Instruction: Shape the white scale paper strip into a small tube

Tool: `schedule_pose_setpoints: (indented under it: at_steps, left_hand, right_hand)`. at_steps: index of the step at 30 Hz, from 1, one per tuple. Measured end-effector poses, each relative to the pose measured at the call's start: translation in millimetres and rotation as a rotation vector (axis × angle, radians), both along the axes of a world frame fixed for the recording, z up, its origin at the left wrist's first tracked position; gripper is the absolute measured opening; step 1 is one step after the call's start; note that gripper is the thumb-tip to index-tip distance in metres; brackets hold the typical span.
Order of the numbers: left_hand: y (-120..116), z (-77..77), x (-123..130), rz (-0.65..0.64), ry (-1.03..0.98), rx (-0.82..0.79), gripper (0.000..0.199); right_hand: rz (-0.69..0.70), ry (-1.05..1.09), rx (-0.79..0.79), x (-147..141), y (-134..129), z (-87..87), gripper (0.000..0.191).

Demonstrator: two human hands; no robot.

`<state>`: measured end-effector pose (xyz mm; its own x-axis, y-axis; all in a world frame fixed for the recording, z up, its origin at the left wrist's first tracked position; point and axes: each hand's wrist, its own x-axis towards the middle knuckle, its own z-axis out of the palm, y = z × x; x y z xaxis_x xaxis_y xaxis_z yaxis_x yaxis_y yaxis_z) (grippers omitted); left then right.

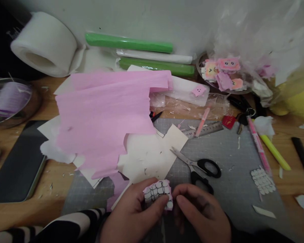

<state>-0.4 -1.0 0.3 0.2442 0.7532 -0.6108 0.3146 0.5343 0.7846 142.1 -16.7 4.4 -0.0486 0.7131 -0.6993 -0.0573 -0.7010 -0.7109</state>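
My left hand (139, 209) holds a small paper piece (157, 190) with black scale-like lines drawn on white and torn pink edges. Its thumb presses on the front of the piece, and the fingers are behind it. Just right of the piece is my right hand (197, 209), fingers curled and thumb close to the index finger. Whether anything small is pinched there I cannot make out. Black-handled scissors (192, 163) lie partly spread beyond my right hand. A large torn sheet of pink paper (103, 114) covers white paper (142, 152) ahead of my left hand.
A grey cutting mat (230, 189) bears a metal ruler (210, 129), a pink pen (258, 145) and another scale-patterned piece (262, 180). A toilet roll (44, 44) and a phone (21, 162) are at left. Small paper faces (228, 64) fill a bowl at back right.
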Motion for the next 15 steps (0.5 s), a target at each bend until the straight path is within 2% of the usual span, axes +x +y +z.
schedule_pose_setpoints:
  at_steps: [6, 15]
  left_hand:
    - [3.8, 0.4, 1.0, 0.052, -0.089, -0.051, 0.015]
    - [1.1, -3.2, 0.2, 0.053, -0.035, -0.061, 0.017]
  right_hand:
    - [0.043, -0.053, 0.004, -1.9, -0.7, 0.1, 0.006]
    - [0.145, -0.11, 0.079, 0.9, -4.2, -6.0, 0.003]
